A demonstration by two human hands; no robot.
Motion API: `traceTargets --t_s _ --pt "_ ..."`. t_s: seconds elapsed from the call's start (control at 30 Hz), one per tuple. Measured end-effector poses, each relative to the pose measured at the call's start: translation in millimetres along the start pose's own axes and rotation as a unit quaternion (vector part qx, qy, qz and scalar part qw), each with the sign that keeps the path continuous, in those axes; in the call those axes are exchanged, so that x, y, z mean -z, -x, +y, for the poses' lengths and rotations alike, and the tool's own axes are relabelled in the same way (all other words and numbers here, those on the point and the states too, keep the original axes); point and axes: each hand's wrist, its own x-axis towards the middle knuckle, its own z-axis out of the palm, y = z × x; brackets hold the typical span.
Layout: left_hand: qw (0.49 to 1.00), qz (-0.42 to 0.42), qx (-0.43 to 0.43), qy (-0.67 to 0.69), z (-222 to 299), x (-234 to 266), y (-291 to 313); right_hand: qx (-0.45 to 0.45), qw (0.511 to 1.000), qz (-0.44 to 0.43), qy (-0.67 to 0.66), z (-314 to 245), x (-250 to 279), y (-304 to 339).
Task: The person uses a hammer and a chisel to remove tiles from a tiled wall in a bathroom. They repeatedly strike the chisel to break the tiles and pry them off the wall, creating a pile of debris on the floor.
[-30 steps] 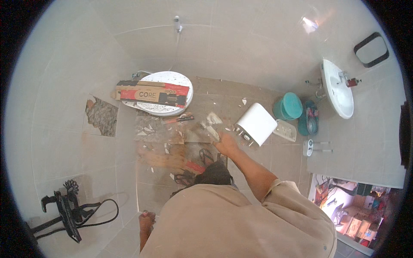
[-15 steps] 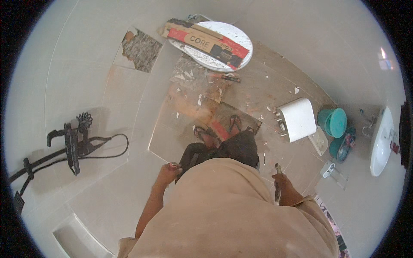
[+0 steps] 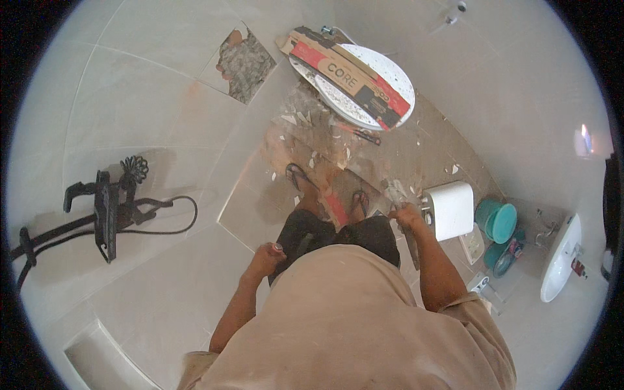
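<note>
My left hand (image 3: pixel 265 260) is closed at my left thigh around a small thing. Only its rounded reddish and pale end shows above the fist. My right hand (image 3: pixel 408 218) is wrapped round a hammer-like tool (image 3: pixel 414 250), held in front of my right thigh beside a white toilet cistern (image 3: pixel 450 211). The tool's shaft runs down below the fist. Its grey upper end is blurred against the floor. Ahead on the left wall is a broken tile patch (image 3: pixel 247 68) with rough grey backing bared. My sandalled feet stand among tile shards (image 3: pixel 302 119).
A long cardboard box (image 3: pixel 344 75) lies across the white toilet (image 3: pixel 404 97). An orange-and-black tool (image 3: pixel 361 134) rests on the floor nearby. At right are teal buckets (image 3: pixel 504 223) and a washbasin (image 3: pixel 562 257). A black shower fitting (image 3: pixel 107 214) juts from the left wall.
My right hand has risen forward with the tool, from beside my hip to near the cistern. My left hand stays low. The view has shifted, and my left foot has stepped forward.
</note>
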Motion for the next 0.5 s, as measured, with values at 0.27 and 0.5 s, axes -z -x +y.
traceTargets --t_s 0.27,0.5 --pt "0.995 -0.074 0.034 -0.057 48 104 -69 0.174 0.938 -0.034 0.298 -135 -60 27" --pt "0.979 -0.155 0.110 0.074 42 177 -111 0.074 0.929 -0.053 0.359 -184 -108 31"
